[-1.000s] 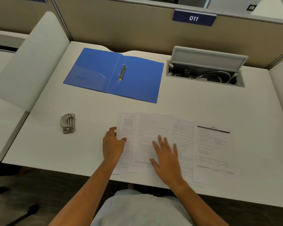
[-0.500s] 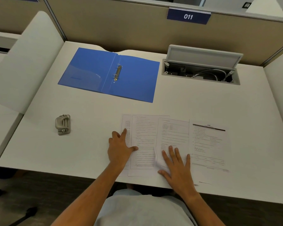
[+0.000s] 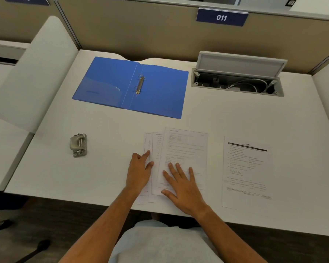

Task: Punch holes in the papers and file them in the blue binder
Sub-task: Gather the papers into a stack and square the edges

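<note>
The blue binder (image 3: 158,92) lies open and flat at the back of the desk, its metal rings (image 3: 140,84) closed at the spine. Three printed sheets (image 3: 186,149) overlap in a loose pile at the front. My right hand (image 3: 182,186) presses flat on the top sheet, fingers spread. My left hand (image 3: 140,171) rests at the pile's left edge, fingertips on the lower sheets. A separate printed sheet (image 3: 247,168) lies apart to the right. The grey hole punch (image 3: 78,145) sits alone on the left of the desk.
The white desk (image 3: 106,168) has an open cable box (image 3: 237,84) with a raised lid at the back right. A beige partition with a "011" sign (image 3: 222,17) backs the desk. White side panels (image 3: 32,73) stand at both ends.
My right hand has slid a sheet leftward onto the two overlapped sheets, gathering them into a pile. A gap now separates the pile from the right sheet. My left hand stayed at the pile's left edge.
</note>
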`<move>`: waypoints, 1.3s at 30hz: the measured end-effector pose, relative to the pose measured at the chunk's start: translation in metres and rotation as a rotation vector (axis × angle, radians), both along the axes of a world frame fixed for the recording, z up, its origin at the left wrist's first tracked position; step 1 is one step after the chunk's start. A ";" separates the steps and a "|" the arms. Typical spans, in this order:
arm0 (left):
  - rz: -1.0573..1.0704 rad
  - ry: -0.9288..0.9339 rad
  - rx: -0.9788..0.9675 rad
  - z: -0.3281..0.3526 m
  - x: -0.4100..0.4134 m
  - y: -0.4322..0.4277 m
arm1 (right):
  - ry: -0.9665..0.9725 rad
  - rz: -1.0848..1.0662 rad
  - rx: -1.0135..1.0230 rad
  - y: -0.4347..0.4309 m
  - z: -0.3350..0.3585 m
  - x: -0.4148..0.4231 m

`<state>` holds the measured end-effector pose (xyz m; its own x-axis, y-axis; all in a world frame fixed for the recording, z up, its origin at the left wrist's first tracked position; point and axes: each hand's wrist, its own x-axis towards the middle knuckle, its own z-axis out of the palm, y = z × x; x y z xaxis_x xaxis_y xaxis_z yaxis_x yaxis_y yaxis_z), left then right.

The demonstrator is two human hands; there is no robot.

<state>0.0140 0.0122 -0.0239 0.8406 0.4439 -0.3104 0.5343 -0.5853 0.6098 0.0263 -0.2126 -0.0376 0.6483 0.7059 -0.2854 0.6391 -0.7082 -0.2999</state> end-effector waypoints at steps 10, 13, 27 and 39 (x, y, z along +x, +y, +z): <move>-0.115 0.115 0.046 -0.008 0.003 0.004 | -0.139 -0.821 -0.015 -0.118 0.000 0.008; -0.151 0.127 0.069 -0.007 0.006 0.003 | -0.039 -0.794 -0.132 -0.146 -0.010 0.006; -0.233 0.101 0.101 -0.007 0.015 -0.013 | -0.290 -0.671 -0.146 -0.123 0.006 0.029; -0.312 0.117 0.150 0.002 0.016 -0.037 | -0.294 -0.696 0.124 -0.077 0.039 0.033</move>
